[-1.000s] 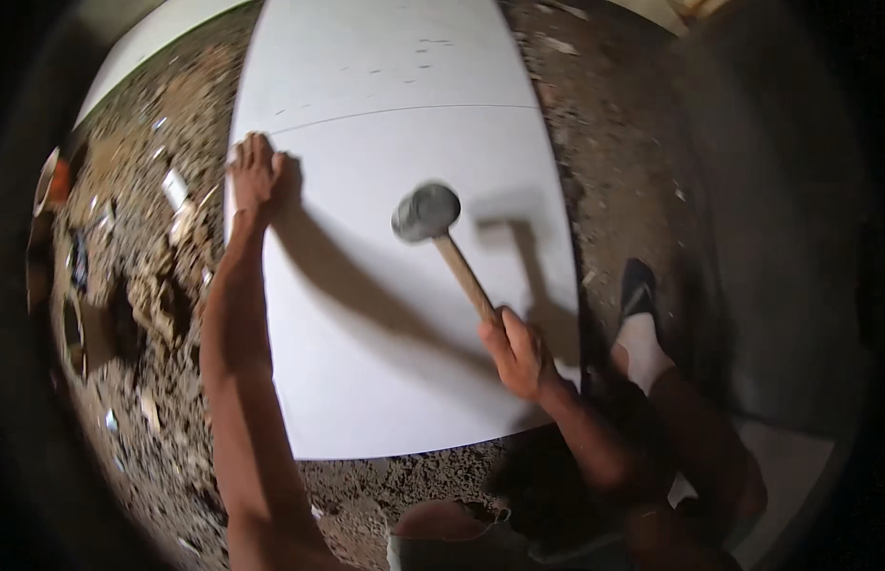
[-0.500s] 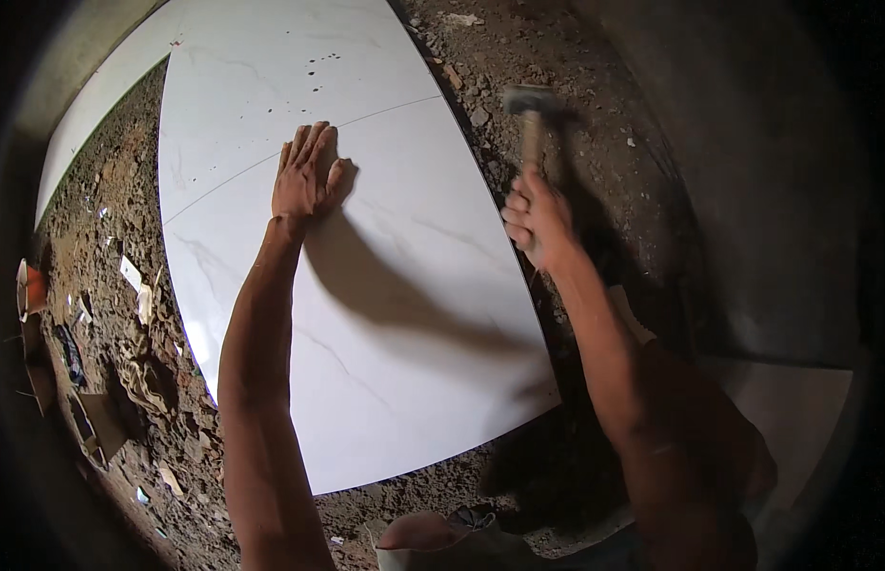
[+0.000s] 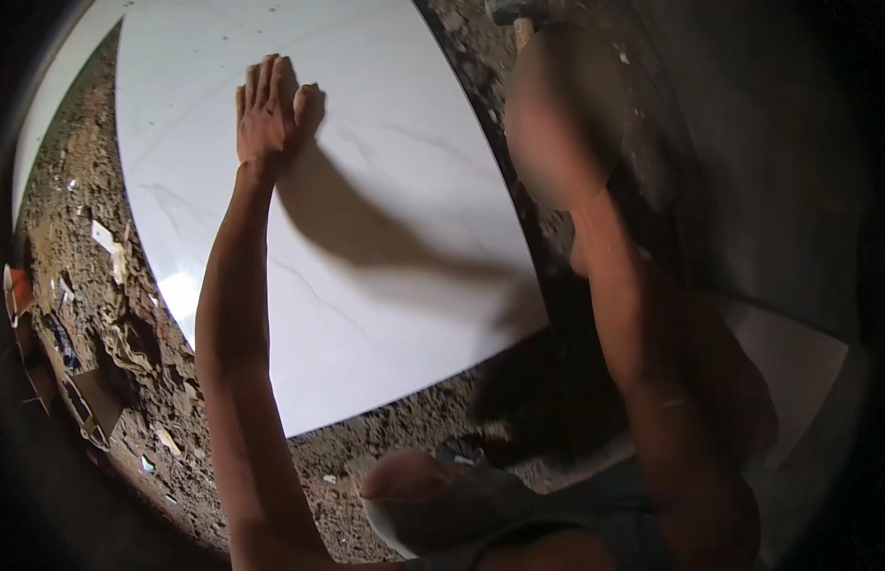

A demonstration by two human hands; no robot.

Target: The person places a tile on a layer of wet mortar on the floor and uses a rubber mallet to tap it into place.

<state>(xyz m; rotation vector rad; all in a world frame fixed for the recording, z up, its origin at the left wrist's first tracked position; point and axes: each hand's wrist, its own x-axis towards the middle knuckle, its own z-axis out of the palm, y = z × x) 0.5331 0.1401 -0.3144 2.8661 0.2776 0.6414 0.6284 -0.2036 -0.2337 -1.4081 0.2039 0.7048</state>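
A large white marbled tile (image 3: 385, 314) lies on the rough dirt floor. My left hand (image 3: 269, 114) is open, palm down on the tile's upper part with its fingers stretched out. At the top, past the tile's right edge, my right hand (image 3: 561, 124) holds a mallet (image 3: 509, 11) with a wooden handle and a dark grey head. That hand is smeared into a blur, so its separate fingers cannot be made out. The mallet head is partly cut off by the top of the view.
Another pale tile strip (image 3: 50, 100) runs along the upper left, with dirt between. Cardboard scraps (image 3: 98, 409), an orange object (image 3: 21, 285) and small debris lie on the left. A dark grey surface (image 3: 766, 181) fills the right, above a pale flat piece (image 3: 795, 385).
My right hand and mallet have gone from over the tile up past its right edge. My left hand has shifted from the tile's left edge further inward. The view has turned.
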